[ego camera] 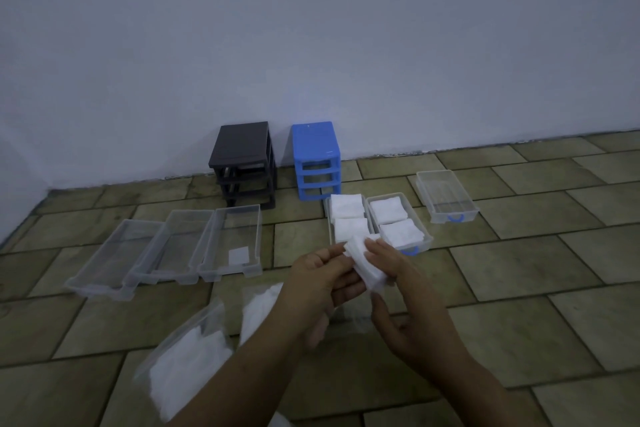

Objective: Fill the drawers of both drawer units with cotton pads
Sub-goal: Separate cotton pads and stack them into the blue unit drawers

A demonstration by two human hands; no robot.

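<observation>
Two small drawers (381,222) by the blue unit (317,159) are filled, third one (446,196) and three large drawers (173,246) still near-empty on the floor; both hands, left (322,281) and right (408,291), pinch a pad stack (367,265) mid-floor.

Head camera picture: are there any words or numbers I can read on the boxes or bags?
None: no words or numbers show.
Blue plastic drawer unit: plain.
Dark grey plastic drawer unit: plain.
Clear plastic bag of cotton pads: blurred, nothing readable.
</observation>
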